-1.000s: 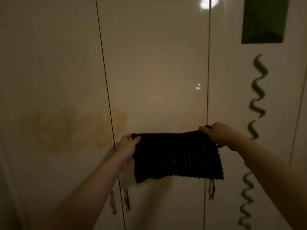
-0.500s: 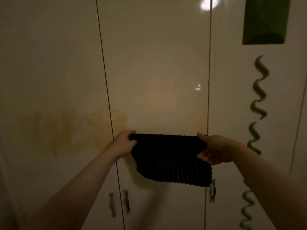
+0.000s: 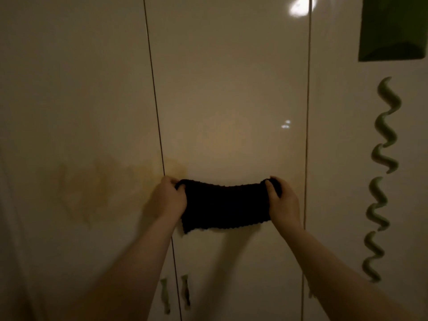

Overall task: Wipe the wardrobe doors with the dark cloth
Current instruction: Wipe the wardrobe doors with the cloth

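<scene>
A dark ribbed cloth (image 3: 225,206) hangs stretched between my two hands in front of the glossy cream middle wardrobe door (image 3: 229,89). My left hand (image 3: 169,200) grips its left end, by the seam with the left door (image 3: 74,89). My right hand (image 3: 283,202) grips its right end, close to the seam with the right door (image 3: 342,158). The cloth looks folded to a short band. A yellowish stain (image 3: 92,184) spreads over the left door and just across the seam.
Small green handles (image 3: 185,290) sit low on the doors beside the left seam. A wavy green decoration (image 3: 382,177) runs down the right door, under a dark green block (image 3: 393,28) at the top right. A lamp glare (image 3: 300,5) reflects near the top.
The cloth went from a tall hanging rectangle to a shorter band. Both hands shifted their grip on its ends and my right hand turned its back toward me.
</scene>
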Demonstrator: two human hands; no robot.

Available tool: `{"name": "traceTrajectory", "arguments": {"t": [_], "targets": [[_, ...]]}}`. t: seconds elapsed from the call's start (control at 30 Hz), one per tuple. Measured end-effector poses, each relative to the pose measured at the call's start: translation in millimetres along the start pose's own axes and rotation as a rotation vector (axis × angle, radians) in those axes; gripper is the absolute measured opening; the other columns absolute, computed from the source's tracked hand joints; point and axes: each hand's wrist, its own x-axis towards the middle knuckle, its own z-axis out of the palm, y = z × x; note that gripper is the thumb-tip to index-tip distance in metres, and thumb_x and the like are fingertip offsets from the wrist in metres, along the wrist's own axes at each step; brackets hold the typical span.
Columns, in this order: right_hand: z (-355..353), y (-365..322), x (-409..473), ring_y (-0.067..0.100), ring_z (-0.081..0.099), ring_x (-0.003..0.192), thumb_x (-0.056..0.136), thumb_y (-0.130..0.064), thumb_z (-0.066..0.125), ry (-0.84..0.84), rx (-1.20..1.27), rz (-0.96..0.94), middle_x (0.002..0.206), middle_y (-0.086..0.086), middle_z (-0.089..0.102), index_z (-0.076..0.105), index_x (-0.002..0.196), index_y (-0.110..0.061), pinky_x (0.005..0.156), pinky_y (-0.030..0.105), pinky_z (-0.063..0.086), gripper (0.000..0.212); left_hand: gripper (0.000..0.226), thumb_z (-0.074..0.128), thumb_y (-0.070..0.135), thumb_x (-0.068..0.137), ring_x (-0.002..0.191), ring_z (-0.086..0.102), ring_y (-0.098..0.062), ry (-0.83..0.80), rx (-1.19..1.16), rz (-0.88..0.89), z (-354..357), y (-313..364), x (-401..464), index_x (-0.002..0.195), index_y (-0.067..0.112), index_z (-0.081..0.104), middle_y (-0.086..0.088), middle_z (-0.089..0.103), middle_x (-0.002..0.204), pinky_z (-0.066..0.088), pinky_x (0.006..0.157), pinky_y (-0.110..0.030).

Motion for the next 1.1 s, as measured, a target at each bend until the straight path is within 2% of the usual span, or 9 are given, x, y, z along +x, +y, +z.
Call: {"name": "traceTrajectory", "arguments": {"t": [0.17,0.33,0.5,0.57,0.63,0.73,0.77,0.9,1.1], "targets": [[25,1,-3,0.014,0.06,0.086,0.089,-0.035,0.063,0.093,0.258,0.163,0.1,0.001,0.057,0.041,0.108,-0.019,0.058,0.022,0.049,0.033,0.018,0.044,0.018,0.101,0.075,0.07,-0.028,-0.037,-0.595,-0.397,19,-4,-7,0.117,0.012,0.041,-0.015,0.06,0.106,0.059,0.057,-0.038],[39,7,7,0.018,0.061,0.077,0.086,-0.035,0.067,0.186,0.471,0.276,0.09,0.001,0.052,0.035,0.081,-0.023,0.062,0.037,0.052,0.035,0.041,0.038,0.034,0.104,0.089,0.068,-0.029,-0.132,-0.862,-0.473,30,-6,-16,0.138,0.011,0.039,-0.014,0.067,0.098,0.058,0.072,-0.04],[54,14,11,0.012,0.047,0.071,0.087,-0.033,0.065,0.124,0.215,-0.027,0.081,-0.001,0.048,0.046,0.077,-0.017,0.065,0.029,0.042,0.027,0.058,0.03,0.049,0.102,0.086,0.067,-0.028,-0.175,-0.86,-0.506,35,-7,-4,0.091,0.001,0.062,-0.018,0.071,0.097,0.056,0.075,-0.038],[62,24,4,0.008,0.047,0.086,0.088,-0.028,0.065,0.025,0.056,-0.228,0.098,0.002,0.048,0.062,0.095,-0.021,0.078,0.023,0.044,0.011,0.053,0.031,0.042,0.104,0.082,0.067,-0.027,-0.111,-0.8,-0.419,43,-10,-5,0.094,0.001,0.064,-0.017,0.07,0.091,0.055,0.075,-0.036],[68,41,-4,0.014,0.043,0.096,0.089,-0.028,0.062,-0.059,-0.144,-0.423,0.106,0.004,0.041,0.06,0.125,-0.023,0.086,0.026,0.043,0.036,0.031,0.038,0.03,0.103,0.077,0.066,-0.022,-0.016,-0.64,-0.252,53,-17,-12,0.09,0.013,0.062,-0.015,0.07,0.091,0.054,0.07,-0.033],[71,57,-6,0.023,0.044,0.087,0.088,-0.039,0.05,-0.031,-0.441,-0.596,0.092,0.007,0.043,0.045,0.141,-0.025,0.074,0.031,0.047,0.055,0.003,0.051,0.022,0.098,0.082,0.061,-0.01,0.02,-0.399,0.007,67,-32,-27,0.096,0.02,0.051,-0.013,0.062,0.11,0.049,0.064,-0.013],[73,60,-5,0.023,0.043,0.085,0.088,-0.041,0.048,0.01,-0.504,-0.606,0.089,0.008,0.045,0.043,0.142,-0.025,0.072,0.032,0.046,0.057,0.012,0.054,0.025,0.097,0.093,0.059,-0.013,0.027,-0.308,0.073,72,-37,-28,0.107,0.019,0.05,-0.015,0.053,0.122,0.048,0.071,-0.012],[86,55,-2,0.028,0.047,0.089,0.089,-0.045,0.048,0.123,-0.572,-0.549,0.088,0.013,0.051,0.039,0.143,-0.018,0.08,0.037,0.047,0.062,0.052,0.054,0.029,0.097,0.131,0.029,-0.03,0.112,-0.042,0.188,93,-43,-23,0.141,0.008,0.035,-0.019,0.026,0.143,0.034,0.107,-0.038],[110,42,3,0.033,0.056,0.085,0.082,-0.039,0.053,0.212,-0.47,-0.452,0.091,0.019,0.057,0.042,0.127,-0.011,0.072,0.036,0.051,0.054,0.046,0.044,0.006,0.087,0.119,0.039,-0.039,0.277,0.241,0.587,115,-32,-2,0.132,0.002,0.037,-0.023,0.038,0.133,0.042,0.097,-0.059]]}}
